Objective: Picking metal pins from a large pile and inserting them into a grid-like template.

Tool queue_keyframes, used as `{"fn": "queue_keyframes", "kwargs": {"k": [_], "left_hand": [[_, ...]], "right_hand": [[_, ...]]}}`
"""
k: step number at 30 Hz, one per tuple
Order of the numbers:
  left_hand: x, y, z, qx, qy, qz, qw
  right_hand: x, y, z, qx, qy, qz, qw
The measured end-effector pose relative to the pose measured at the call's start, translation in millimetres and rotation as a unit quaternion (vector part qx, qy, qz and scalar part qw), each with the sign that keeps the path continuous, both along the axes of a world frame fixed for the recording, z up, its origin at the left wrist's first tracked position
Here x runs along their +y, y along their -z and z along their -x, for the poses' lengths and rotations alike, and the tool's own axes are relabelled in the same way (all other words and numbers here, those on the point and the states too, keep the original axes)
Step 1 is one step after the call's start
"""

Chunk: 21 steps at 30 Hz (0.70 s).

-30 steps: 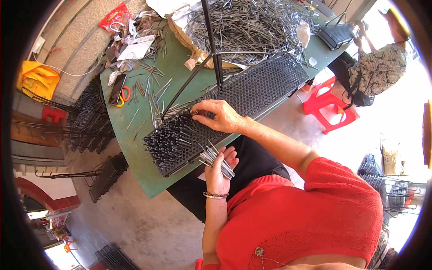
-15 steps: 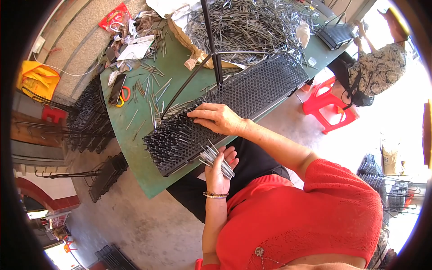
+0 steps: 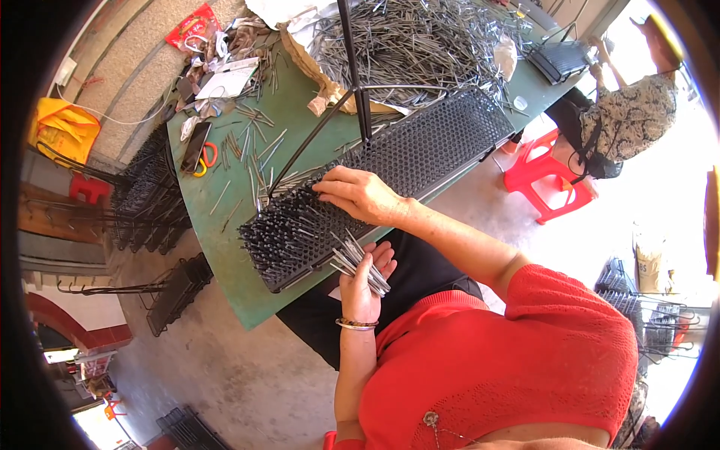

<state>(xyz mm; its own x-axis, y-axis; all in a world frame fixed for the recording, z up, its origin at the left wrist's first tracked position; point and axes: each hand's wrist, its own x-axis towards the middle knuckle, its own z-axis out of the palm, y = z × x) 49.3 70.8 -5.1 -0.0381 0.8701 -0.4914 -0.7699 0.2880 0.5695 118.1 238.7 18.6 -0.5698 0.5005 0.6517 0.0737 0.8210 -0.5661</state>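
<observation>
A bundle of thin grey metal rods [image 3: 361,264] lies across my left hand [image 3: 364,291], which grips it with the thumb over the top, just beside the near edge of the rack. The long black perforated rack [image 3: 439,142] rests slantwise on the green table [image 3: 244,296]. Its left end is packed with upright dark-tipped rods [image 3: 281,240], while bare holes show toward the right. Over the border of that packed part, my right hand [image 3: 358,193] is closed in a pinch at the rack's surface. Whatever is between those fingertips is hidden.
A black metal frame [image 3: 352,52] rises from the rack. Behind it lies a big heap of rods [image 3: 420,45] on paper. Orange-handled scissors [image 3: 208,157] and a phone [image 3: 195,148] lie at left. Another person [image 3: 630,112] sits near a red stool [image 3: 547,180] at right.
The rods in my left hand have shifted and fanned slightly, and that hand has moved a little up and left. My right hand stays almost in place, its fingers slightly more bent.
</observation>
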Motion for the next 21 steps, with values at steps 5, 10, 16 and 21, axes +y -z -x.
{"fn": "queue_keyframes", "kwargs": {"k": [5, 10, 16, 21], "left_hand": [[0, -7, 1, -0.039, 0.017, 0.006, 0.999], [1, -7, 3, -0.051, 0.032, 0.018, 0.998], [-1, -1, 5, -0.012, 0.015, 0.021, 1.000], [-2, -7, 3, 0.001, -0.001, -0.022, 1.000]], "right_hand": [[-1, 0, -2, 0.028, 0.057, 0.028, 0.998], [3, 3, -2, -0.004, 0.057, -0.068, 0.996], [-4, -11, -6, -0.017, 0.086, -0.092, 0.992], [-29, -19, -24, -0.038, 0.051, 0.131, 0.989]]}}
